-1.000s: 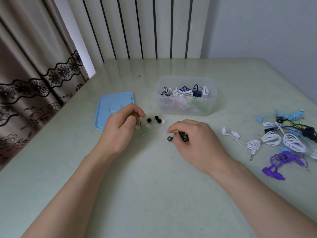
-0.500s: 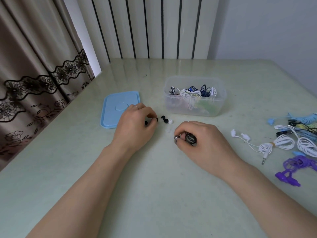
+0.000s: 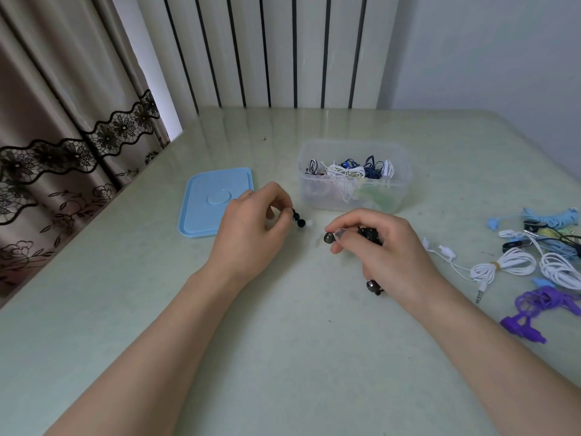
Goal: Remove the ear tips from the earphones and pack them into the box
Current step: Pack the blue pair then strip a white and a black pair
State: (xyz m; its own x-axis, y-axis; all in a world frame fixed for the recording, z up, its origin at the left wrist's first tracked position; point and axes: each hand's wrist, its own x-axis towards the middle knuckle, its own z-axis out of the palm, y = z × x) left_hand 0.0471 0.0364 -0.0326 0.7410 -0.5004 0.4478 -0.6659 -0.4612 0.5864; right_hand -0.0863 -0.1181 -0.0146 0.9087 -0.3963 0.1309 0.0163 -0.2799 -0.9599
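Pinching a black earphone (image 3: 367, 234), the right hand (image 3: 386, 250); left hand (image 3: 251, 228) pinches an ear tip (image 3: 294, 213).

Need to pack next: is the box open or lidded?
Open: the clear box has no lid on; the blue lid lies flat on the table beside it.

Worktop (image 3: 283, 357): box (image 3: 353, 196) stands at centre rear with coiled earphones (image 3: 349, 168) in it. Lid (image 3: 217, 201) lies flat to its left. Loose ear tips (image 3: 300, 222) lie before the box, between lid and box. More bundled earphones (image 3: 506, 265) lie at the right edge.
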